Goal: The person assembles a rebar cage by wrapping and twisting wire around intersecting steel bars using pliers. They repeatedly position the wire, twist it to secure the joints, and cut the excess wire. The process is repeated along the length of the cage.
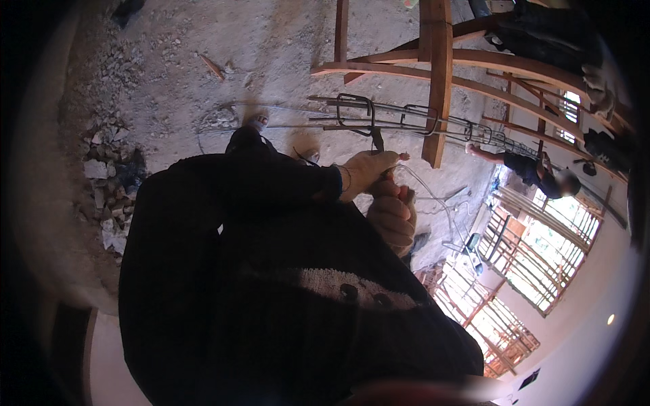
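Observation:
My left hand [365,173], in a pale glove with a dark sleeve, is closed with the thumb stretched along the top. Thin wires [433,191] loop out from beside its thumb, and the fingers seem to pinch them. Just below, my right hand [393,220] wraps round the red handles of pincers [389,177]. The pincers' dark head [377,139] shows above my left hand, against a bent steel stirrup [357,114]. This stirrup belongs to a long rebar cage [467,124]. My left hand covers the middle of the pincers.
A brown wooden post [439,88] and crossing timbers [382,69] stand beside the cage. Another person [535,169] works farther along it, and a gloved hand [599,91] of someone else shows at upper right. Broken rubble [112,183] lies at left on the rough floor [271,61].

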`<state>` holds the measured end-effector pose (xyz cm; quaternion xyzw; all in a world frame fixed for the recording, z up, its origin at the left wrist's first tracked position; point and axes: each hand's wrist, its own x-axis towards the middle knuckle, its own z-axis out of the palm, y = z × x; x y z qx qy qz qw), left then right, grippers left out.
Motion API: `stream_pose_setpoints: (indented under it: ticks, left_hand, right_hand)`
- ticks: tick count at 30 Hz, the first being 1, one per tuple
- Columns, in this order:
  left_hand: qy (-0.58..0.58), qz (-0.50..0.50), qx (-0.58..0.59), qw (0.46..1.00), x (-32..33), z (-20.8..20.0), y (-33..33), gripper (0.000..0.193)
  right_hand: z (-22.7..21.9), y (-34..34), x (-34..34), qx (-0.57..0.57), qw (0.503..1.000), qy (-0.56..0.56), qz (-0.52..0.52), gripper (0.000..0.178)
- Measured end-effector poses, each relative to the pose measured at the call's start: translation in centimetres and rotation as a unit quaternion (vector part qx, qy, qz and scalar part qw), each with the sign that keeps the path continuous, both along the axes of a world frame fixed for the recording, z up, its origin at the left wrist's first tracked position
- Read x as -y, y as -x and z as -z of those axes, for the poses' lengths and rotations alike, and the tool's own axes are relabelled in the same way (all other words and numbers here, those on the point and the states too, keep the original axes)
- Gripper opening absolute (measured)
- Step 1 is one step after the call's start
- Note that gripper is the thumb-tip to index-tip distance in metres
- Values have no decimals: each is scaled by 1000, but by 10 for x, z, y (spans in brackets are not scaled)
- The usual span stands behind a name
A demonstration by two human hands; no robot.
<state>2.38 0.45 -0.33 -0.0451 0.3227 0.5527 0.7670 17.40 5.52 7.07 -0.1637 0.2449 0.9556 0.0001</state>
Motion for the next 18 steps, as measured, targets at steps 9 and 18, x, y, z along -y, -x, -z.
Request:
stream_pose_setpoints:
  ticks: [9,18]
  left_hand:
    - [66,3,-23,998,-2,-22,-7,57]
    - [142,86,-129,978,-9,-23,-11,54]
  right_hand:
    - [-59,31,-34,380,558,-567,-472,19]
    - [-20,5,4,305,860,-376,-163,25]
